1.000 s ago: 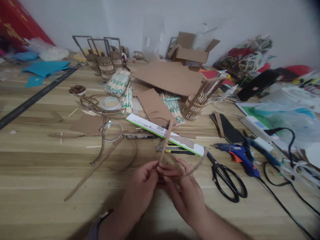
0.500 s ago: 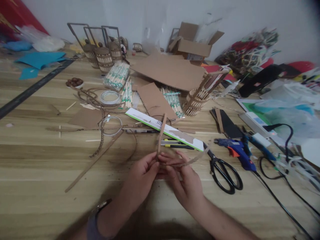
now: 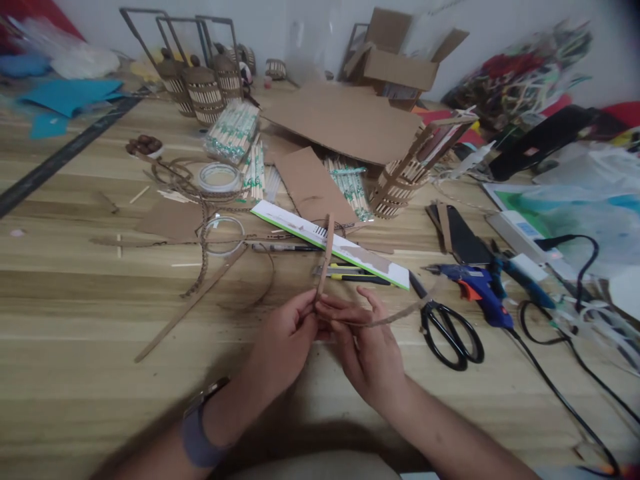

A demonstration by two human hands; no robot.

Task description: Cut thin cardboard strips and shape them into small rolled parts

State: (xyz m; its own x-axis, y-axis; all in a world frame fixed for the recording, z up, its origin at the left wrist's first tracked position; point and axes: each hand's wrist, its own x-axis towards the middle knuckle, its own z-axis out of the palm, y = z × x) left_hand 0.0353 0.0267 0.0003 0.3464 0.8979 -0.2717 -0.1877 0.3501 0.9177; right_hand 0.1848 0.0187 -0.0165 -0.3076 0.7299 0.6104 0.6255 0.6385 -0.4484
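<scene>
A narrow brown cardboard strip (image 3: 327, 257) stands up from between my fingertips, and its other part (image 3: 400, 315) runs out to the right over my right hand. My left hand (image 3: 287, 337) pinches the strip where the two parts meet. Close against it, my right hand (image 3: 373, 347) holds the strip between thumb and fingers, one finger raised. The fingertips partly hide the bend. Beyond the hands lie a white and green card strip (image 3: 370, 259), a yellow and black cutter (image 3: 350, 271) and a black marker (image 3: 290, 248).
Black-handled scissors (image 3: 453, 337) and a blue glue gun (image 3: 477, 290) with its cord lie at the right. Farther back are a slatted basket (image 3: 397, 187), cardboard sheets (image 3: 345, 120) and packed sticks (image 3: 233, 130). Tape rolls (image 3: 219, 178) and a long strip (image 3: 190, 307) lie left.
The view has shifted, so the table things sit slightly higher in the picture. Both hands still hold the strip; its right-hand part shows a little more clearly.
</scene>
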